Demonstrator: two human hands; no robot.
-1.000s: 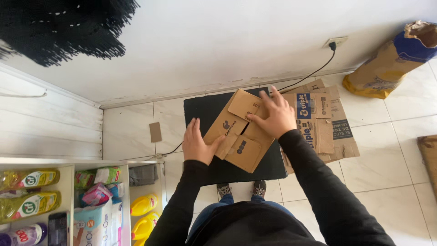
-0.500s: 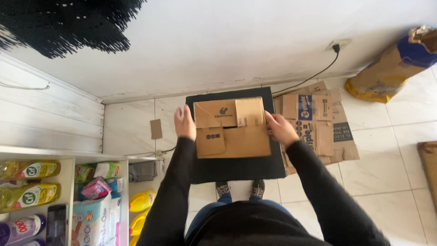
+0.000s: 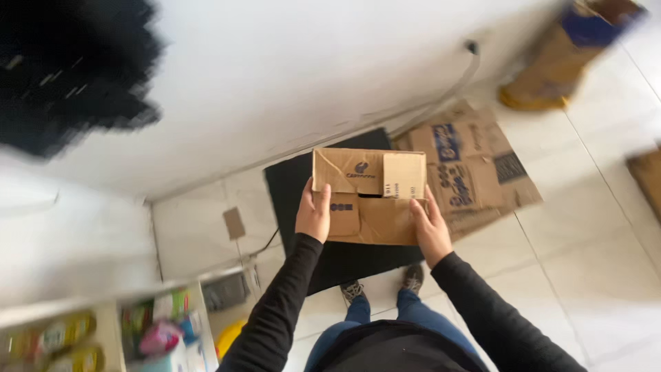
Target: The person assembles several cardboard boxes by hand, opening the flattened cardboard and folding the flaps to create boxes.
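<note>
Cardboard box held level above a black mat, long axis running left to right, left hand and right hand each clasping an end

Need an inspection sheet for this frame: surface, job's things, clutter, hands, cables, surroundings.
Surface: white tiled floor with a black mat against the wall.
Job's things: brown cardboard box, flaps folded in, held level above the mat.
Clutter: flattened printed cardboard beside the mat; small cardboard scrap on the tiles.
Hands: left hand grips the box's left side, right hand its right side.
Cables: one dark cable runs from a wall plug down along the wall base.
Surroundings: white wall; brown paper bag, blurred; shelf with bottles and packets.
</note>
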